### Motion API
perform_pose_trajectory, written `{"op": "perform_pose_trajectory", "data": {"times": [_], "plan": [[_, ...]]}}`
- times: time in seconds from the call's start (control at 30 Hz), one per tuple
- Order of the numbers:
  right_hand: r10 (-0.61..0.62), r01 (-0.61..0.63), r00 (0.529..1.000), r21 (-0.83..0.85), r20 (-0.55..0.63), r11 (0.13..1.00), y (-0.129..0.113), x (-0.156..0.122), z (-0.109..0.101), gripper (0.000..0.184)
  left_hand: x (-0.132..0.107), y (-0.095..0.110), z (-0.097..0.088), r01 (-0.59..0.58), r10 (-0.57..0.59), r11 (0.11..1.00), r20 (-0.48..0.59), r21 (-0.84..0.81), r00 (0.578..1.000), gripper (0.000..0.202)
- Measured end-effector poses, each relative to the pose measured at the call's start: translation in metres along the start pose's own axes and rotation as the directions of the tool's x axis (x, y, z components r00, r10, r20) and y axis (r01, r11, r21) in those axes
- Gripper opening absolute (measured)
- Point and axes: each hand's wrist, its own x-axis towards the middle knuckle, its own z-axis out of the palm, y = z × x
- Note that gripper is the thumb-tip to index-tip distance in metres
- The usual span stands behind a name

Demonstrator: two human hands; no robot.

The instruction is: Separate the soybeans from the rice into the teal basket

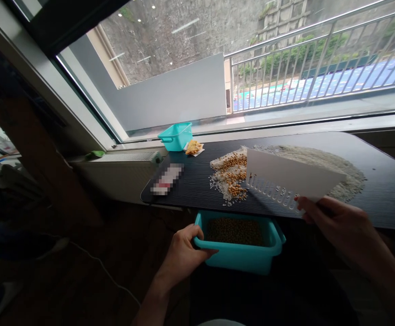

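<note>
My left hand [183,256] grips the left rim of a teal plastic bin [245,258] holding brown beans, held just below the front edge of the black table [197,190]. My right hand [333,222] pinches the lower corner of a white slotted scraper card [288,179], which stands tilted on the table. To the card's left lies a heap of yellow beans [234,174] mixed with white rice. A broad spread of rice [322,158] reaches behind and to the right of the card.
A second, smaller teal bin [176,136] stands at the table's back left by the window sill, with a yellow snack packet [193,147] beside it. A blurred flat item [167,179] lies near the table's left end. A radiator [122,167] sits to the left.
</note>
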Motion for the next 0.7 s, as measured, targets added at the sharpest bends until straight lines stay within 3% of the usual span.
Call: {"op": "perform_pose_trajectory", "data": {"times": [0.3,0.57,0.7], "plan": [[-0.066,0.053,0.988,0.097,0.143,0.994,-0.019,-0.007,0.021,0.039,0.000,0.005,0.001,0.037,-0.037,0.998,0.001,-0.044,0.999,0.035],[0.018,-0.025,0.992,0.056,0.122,0.998,-0.019,-0.017,-0.011,0.049,0.000,0.008,0.002,0.032,-0.032,0.998,0.016,-0.045,0.999,0.034],[0.006,-0.007,0.992,0.007,0.125,1.000,-0.023,-0.023,-0.010,0.051,-0.001,0.011,0.002,0.034,-0.032,0.998,0.023,-0.052,0.999,0.034]]}}
